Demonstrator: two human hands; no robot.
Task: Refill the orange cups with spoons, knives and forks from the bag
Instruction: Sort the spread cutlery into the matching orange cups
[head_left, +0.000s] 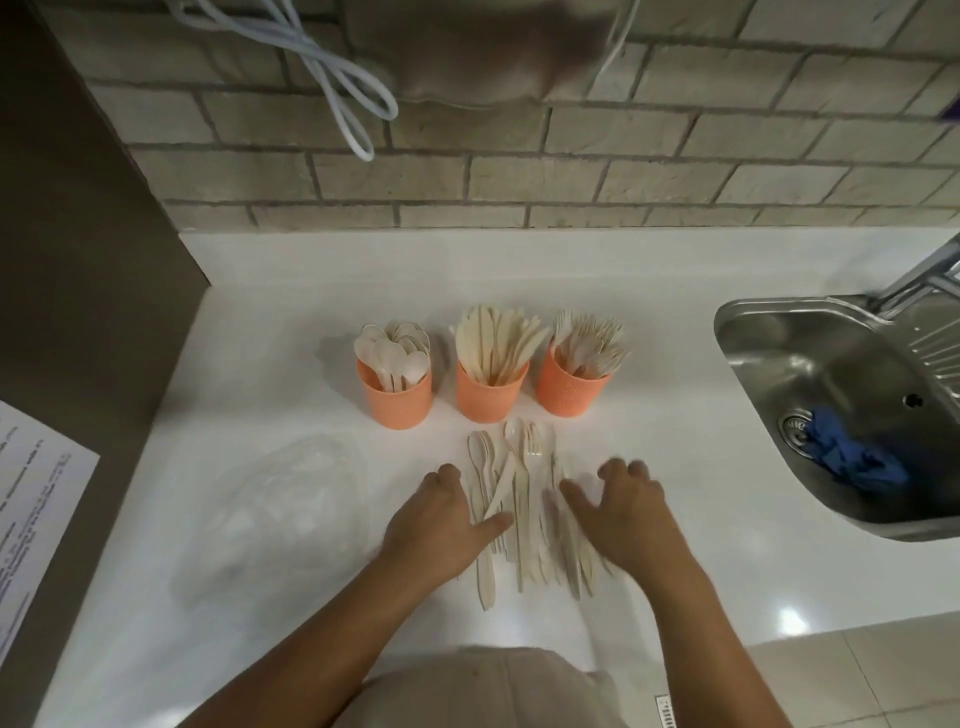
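Three orange cups stand in a row on the white counter: the spoon cup at left, the knife cup in the middle, the fork cup at right. In front of them lies a loose pile of pale wooden cutlery. My left hand rests on the pile's left side, thumb on the pieces. On the pile's right side is my right hand, fingers spread and slightly blurred. An empty clear plastic bag lies to the left.
A steel sink with a blue cloth in it sits at right, its tap above. A printed sheet lies at far left. A brick wall backs the counter, with white cables hanging over it.
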